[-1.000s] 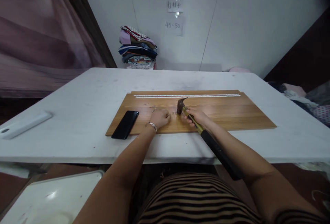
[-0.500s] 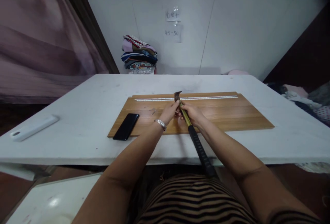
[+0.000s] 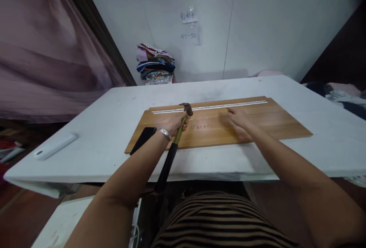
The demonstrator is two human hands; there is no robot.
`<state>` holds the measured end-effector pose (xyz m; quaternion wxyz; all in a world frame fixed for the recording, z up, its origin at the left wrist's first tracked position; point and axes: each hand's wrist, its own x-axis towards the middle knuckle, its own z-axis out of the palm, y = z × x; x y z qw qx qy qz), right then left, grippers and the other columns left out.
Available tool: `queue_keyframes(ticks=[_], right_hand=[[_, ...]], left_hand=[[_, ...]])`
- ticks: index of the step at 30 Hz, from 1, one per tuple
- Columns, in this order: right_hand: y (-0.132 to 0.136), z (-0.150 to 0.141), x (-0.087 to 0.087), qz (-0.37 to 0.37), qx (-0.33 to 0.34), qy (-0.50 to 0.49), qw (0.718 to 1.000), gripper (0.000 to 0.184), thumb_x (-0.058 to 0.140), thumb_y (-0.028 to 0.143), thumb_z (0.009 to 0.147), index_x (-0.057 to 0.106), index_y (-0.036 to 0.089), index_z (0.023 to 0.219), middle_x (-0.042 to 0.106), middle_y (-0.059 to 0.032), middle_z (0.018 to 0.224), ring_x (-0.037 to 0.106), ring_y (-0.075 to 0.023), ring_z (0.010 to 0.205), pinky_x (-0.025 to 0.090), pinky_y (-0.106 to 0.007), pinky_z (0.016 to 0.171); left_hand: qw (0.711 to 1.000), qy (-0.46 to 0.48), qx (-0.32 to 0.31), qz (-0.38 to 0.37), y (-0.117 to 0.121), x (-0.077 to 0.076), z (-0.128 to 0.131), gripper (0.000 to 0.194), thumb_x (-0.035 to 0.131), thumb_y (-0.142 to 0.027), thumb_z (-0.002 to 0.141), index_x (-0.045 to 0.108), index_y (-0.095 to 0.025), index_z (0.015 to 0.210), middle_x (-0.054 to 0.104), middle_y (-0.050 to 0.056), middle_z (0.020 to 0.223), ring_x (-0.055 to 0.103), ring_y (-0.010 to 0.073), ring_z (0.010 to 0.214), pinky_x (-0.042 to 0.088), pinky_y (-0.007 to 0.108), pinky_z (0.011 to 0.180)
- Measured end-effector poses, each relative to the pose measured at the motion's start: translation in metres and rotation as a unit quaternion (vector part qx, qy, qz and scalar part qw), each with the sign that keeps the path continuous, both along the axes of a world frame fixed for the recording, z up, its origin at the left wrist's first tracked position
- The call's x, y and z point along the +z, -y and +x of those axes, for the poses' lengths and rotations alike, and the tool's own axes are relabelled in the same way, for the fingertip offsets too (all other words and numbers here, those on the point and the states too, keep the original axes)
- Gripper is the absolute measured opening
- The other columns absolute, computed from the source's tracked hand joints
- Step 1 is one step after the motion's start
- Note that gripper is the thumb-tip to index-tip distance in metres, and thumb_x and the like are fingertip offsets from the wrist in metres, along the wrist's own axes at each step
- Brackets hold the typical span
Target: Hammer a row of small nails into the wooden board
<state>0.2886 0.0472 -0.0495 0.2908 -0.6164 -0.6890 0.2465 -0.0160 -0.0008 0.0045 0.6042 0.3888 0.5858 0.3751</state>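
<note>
My left hand (image 3: 176, 123) is wrapped round the neck of a claw hammer (image 3: 178, 133), just below its metal head. The hammer's black grip slants down toward my body, past the table's front edge. My right hand (image 3: 238, 119) is apart from the hammer, over the right part of a wooden board (image 3: 274, 122). Its fingers are smeared by motion, and I cannot tell what is in them. Between the hands, a row of small dark spots (image 3: 204, 127), perhaps nails or holes, runs along the board. Two white strips (image 3: 223, 106) lie along its far side.
A black phone (image 3: 143, 138) rests on the board's left end, partly behind my left forearm. On the white table (image 3: 100, 126) lies a white object with a hole in its end (image 3: 55, 147). Folded cloths (image 3: 156, 65) are stacked by the wall, below paper notes (image 3: 188, 25).
My right hand has let go of the hammer and moved right over the board. My left hand keeps hold of the hammer, which has shifted left and now slants the other way.
</note>
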Motion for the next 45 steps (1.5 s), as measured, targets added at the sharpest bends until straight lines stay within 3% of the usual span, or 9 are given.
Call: queue_keyframes(ticks=[3,6,9,18,31,40,45], right_hand=[[-0.016,0.050,-0.022,-0.046,-0.057,0.208,0.975,0.036,0.046,0.032,0.105,0.074,0.014,0.118,0.075,-0.0221,0.128,0.067,-0.0306,0.121,0.049,-0.043,0.107],[-0.018,0.074,-0.040,-0.041,-0.076,0.267,0.960,0.043,0.038,0.037,0.107,0.069,0.014,0.126,0.064,-0.0240,0.147,0.054,-0.0351,0.140,0.040,-0.055,0.116],[-0.017,0.080,-0.052,-0.034,-0.072,0.306,0.949,0.050,0.029,0.041,0.109,0.066,0.017,0.132,0.060,-0.0211,0.153,0.049,-0.0342,0.145,0.038,-0.057,0.117],[-0.022,0.081,-0.061,-0.016,-0.070,0.297,0.952,0.052,0.028,0.045,0.108,0.068,0.020,0.128,0.063,-0.0188,0.148,0.050,-0.0337,0.143,0.039,-0.056,0.114],[-0.022,0.080,-0.062,-0.001,-0.077,0.278,0.958,0.052,0.030,0.046,0.106,0.071,0.020,0.125,0.064,-0.0191,0.147,0.049,-0.0341,0.143,0.039,-0.057,0.115],[-0.022,0.079,-0.063,-0.001,-0.079,0.281,0.957,0.052,0.030,0.046,0.106,0.070,0.019,0.125,0.064,-0.0198,0.148,0.049,-0.0343,0.143,0.039,-0.057,0.115],[-0.021,0.080,-0.062,-0.004,-0.078,0.280,0.957,0.052,0.030,0.046,0.107,0.071,0.020,0.125,0.065,-0.0192,0.147,0.049,-0.0343,0.143,0.039,-0.056,0.115]], left_hand=[[0.998,0.009,0.016,-0.062,0.009,0.002,-0.002,0.038,0.042,-0.036,0.112,0.058,-0.017,0.083,0.047,-0.005,0.058,0.037,0.0049,0.040,0.031,0.014,0.038],[0.996,0.003,0.008,-0.091,0.019,0.004,0.001,0.039,0.041,-0.038,0.113,0.060,-0.016,0.087,0.048,-0.004,0.059,0.038,0.0050,0.040,0.030,0.014,0.037],[0.994,-0.001,0.000,-0.111,0.026,0.005,0.005,0.039,0.042,-0.038,0.113,0.062,-0.015,0.090,0.047,-0.005,0.059,0.038,0.0051,0.040,0.029,0.014,0.038],[0.994,-0.025,0.004,-0.108,0.020,-0.001,0.021,0.041,0.040,-0.039,0.114,0.061,-0.015,0.088,0.050,-0.004,0.059,0.042,0.0063,0.042,0.035,0.016,0.041],[0.996,-0.029,0.003,-0.084,0.022,-0.016,0.020,0.039,0.050,-0.047,0.110,0.061,-0.016,0.088,0.050,-0.004,0.061,0.041,0.0065,0.042,0.037,0.018,0.043],[0.993,-0.044,0.010,-0.107,0.025,-0.013,0.030,0.043,0.040,-0.042,0.113,0.060,-0.016,0.086,0.048,-0.004,0.059,0.040,0.0066,0.040,0.033,0.019,0.041],[0.996,-0.032,0.003,-0.089,0.023,-0.009,0.025,0.040,0.045,-0.041,0.112,0.062,-0.015,0.087,0.050,-0.004,0.060,0.042,0.0064,0.042,0.035,0.018,0.041]])
